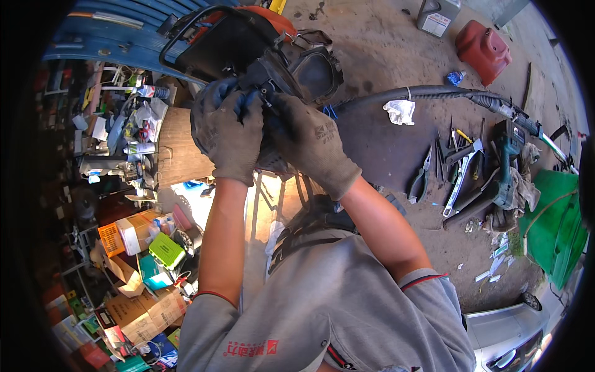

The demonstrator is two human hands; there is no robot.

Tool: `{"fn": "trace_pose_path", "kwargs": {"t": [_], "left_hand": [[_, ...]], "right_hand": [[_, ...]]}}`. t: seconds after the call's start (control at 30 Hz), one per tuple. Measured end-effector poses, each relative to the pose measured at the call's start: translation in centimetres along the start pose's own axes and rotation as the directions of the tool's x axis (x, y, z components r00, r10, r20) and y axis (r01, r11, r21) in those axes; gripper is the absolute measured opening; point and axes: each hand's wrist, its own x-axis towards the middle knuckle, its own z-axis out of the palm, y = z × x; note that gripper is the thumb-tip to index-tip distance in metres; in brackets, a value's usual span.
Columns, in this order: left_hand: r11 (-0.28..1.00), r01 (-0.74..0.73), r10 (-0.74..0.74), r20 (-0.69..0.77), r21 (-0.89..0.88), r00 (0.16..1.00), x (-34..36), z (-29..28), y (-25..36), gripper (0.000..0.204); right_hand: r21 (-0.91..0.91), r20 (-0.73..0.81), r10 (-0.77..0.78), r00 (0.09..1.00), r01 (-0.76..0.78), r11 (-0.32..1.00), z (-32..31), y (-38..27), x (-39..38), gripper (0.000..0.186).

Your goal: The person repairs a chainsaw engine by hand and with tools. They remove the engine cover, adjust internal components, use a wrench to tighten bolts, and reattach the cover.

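Note:
My left hand (pixel 228 127), in a grey-brown glove with blue-black fingers, curls against the dark engine side of a black and orange backpack machine (pixel 229 53). Close beside it, my right hand (pixel 313 137), gloved alike, is bent with its fingertips pressed in on the same spot. A small metallic fitting (pixel 266 88) shows between the two hands. What the fingers hold is hidden behind the gloves. A round black housing (pixel 316 73) sits just beyond my right hand.
A thick black hose (pixel 427 93) runs right from the machine, past a crumpled white rag (pixel 400 112). Pliers (pixel 421 177) and other hand tools lie on the ground at right. A red jerrycan (pixel 483 51) stands far right. Cardboard boxes (pixel 145 310) and shelf clutter fill the left.

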Motion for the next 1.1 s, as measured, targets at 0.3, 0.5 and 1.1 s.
{"fn": "trace_pose_path", "kwargs": {"t": [0.3,0.5,1.1], "left_hand": [[0.998,0.043,-0.04,0.066,-0.056,0.997,1.1,-1.0,0.6,0.025],[0.984,-0.178,0.178,0.005,-0.023,0.984,0.0,-0.6,-1.8,0.028],[0.979,-0.198,0.183,-0.201,-0.057,0.962,-0.5,0.2,-0.8,0.022]], "right_hand": [[-0.044,-0.014,-0.041,0.999,0.04,0.998,-0.1,-0.3,0.2,0.038],[0.005,0.014,0.009,1.0,-0.009,1.0,-0.3,-1.0,-0.4,0.036],[-0.026,0.09,0.086,0.992,-0.084,0.996,-0.5,-1.2,0.3,0.036]]}}
